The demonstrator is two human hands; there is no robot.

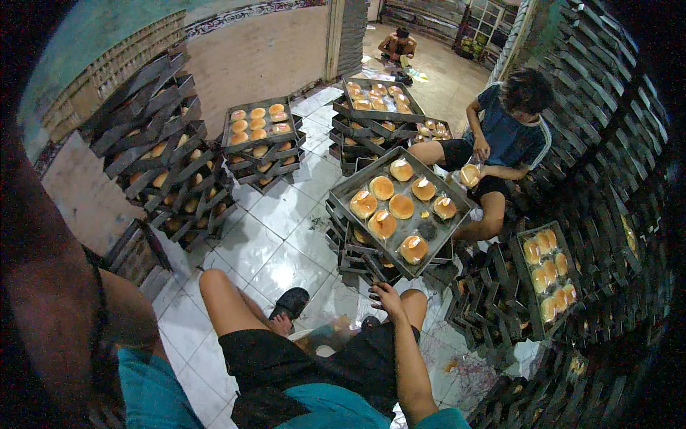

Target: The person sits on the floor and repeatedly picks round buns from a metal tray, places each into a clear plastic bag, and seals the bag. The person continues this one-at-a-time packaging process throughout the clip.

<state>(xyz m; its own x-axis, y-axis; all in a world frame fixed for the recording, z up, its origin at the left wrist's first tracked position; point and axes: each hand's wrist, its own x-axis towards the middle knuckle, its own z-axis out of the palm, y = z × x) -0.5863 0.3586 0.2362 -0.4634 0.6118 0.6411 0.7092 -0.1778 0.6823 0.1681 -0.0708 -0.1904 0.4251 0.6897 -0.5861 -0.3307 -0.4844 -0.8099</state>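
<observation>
My left arm is raised close at the left edge; its hand is out of view. My right hand (387, 301) hovers over my right knee, fingers apart and apparently empty, near the lower corner of a metal tray (370, 234). Several round golden buns (401, 206) sit in this tray, some in clear wrappers with labels, beside a small yellow scrap (425, 214) and a dark patch. The tray rests askew on stacked trays. Between my legs, a pale round-rimmed object (325, 351) is partly hidden by my shorts. A black slipper (292, 303) is near my foot.
At right, a seated co-worker (514, 128) handles a bun (470, 175) and clear bag. Another person (397, 45) sits at the back. Bun trays (259, 122) stand stacked behind; tall tray stacks (161, 161) line the left. More trays (546, 279) crowd the right. White floor tiles (268, 252) lie between.
</observation>
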